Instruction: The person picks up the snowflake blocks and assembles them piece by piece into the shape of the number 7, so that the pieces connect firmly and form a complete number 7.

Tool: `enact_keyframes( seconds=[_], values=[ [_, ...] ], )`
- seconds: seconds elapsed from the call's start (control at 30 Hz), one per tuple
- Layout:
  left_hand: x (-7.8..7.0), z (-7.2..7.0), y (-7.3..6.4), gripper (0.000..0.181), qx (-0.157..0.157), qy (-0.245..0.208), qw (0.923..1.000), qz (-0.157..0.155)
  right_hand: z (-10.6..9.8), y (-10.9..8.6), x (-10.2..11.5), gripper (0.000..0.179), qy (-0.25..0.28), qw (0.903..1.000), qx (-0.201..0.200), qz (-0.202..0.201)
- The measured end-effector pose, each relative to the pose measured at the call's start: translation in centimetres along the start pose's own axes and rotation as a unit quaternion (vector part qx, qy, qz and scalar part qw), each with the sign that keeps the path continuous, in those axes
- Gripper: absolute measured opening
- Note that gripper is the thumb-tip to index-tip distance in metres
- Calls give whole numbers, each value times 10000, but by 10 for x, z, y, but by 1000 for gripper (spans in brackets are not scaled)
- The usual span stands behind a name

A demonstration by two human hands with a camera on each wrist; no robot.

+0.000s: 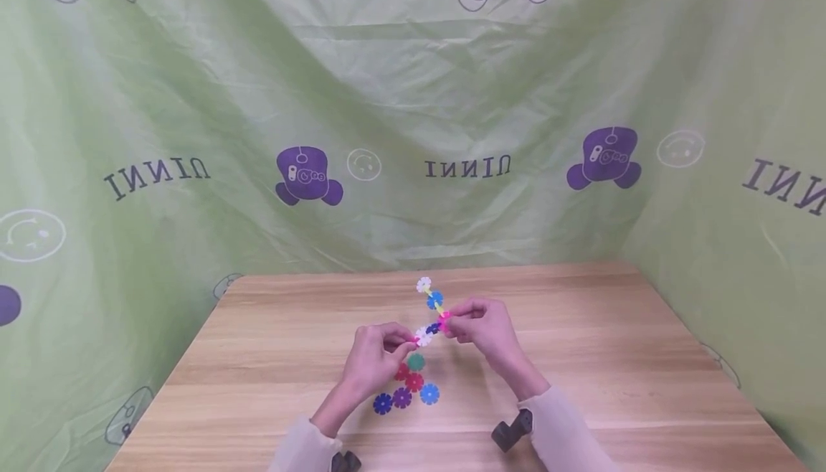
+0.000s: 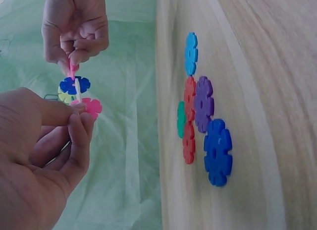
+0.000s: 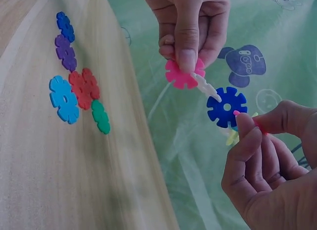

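Pale sleeves (image 1: 569, 432) frame the foreground. Left hand (image 1: 379, 356), at 8 o'clock of the raised disc chain (image 1: 435, 301), pinches its pink end disc (image 3: 181, 79); right hand (image 1: 487, 332), at 3 o'clock, pinches a second pink disc (image 1: 443, 320) midway. Linking appears well advanced; six discs (image 1: 414, 382), toward 6 o'clock on the table (image 1: 258, 371), look unjoined.

Head view, clock centred on held chain (image 1: 435, 301): left hand (image 1: 377, 359) blocks 8, right hand (image 1: 488, 332) blocks 3, loose discs (image 1: 414, 382) obstruct 6 to 7 on the table (image 1: 290, 314). Passable over it at 10 and 2; green curtain (image 1: 413, 221) walls off 12 beyond its far edge.
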State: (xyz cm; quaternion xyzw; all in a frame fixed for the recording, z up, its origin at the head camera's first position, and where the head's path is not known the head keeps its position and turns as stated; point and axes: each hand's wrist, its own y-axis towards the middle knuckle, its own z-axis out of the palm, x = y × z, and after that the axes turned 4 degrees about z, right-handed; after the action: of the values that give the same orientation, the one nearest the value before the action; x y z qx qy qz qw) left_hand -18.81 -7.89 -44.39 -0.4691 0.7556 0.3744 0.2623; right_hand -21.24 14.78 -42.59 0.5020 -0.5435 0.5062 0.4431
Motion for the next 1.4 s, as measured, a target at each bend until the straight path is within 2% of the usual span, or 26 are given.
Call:
enact_keyframes(
  seconds=[0.27, 0.53, 0.67, 0.77, 0.97, 1.2, 1.4],
  values=[
    [-1, 2, -1, 10, 99, -399, 9985, -361, -2, 3, -3, 18, 232, 9997, 86, 52],
    [-2, 4, 1, 9, -125, -542, 9972, -491, -1, 3, -4, 25, 481, 9985, 251, 50],
    [-3, 5, 3, 10, -341, -573, 9969, -424, 6, 3, -4, 31, 527, 9977, 421, 22],
    [-4, 6, 5, 9, -459, -598, 9965, -354, 11, 1, -5, 28, 476, 9966, 666, 26],
    [-6, 10, 8, 9, -477, -520, 9974, -130, 18, -4, -6, 21, 392, 9942, 1004, 49],
    [-6, 12, 10, 10, -474, -157, 9983, 309, 20, -5, -9, 18, 425, 9952, 883, 52],
    [-1, 5, 9, 15, -139, 106, 9997, 155, 15, -2, -10, 14, 470, 9966, 681, 30]
  ],
)
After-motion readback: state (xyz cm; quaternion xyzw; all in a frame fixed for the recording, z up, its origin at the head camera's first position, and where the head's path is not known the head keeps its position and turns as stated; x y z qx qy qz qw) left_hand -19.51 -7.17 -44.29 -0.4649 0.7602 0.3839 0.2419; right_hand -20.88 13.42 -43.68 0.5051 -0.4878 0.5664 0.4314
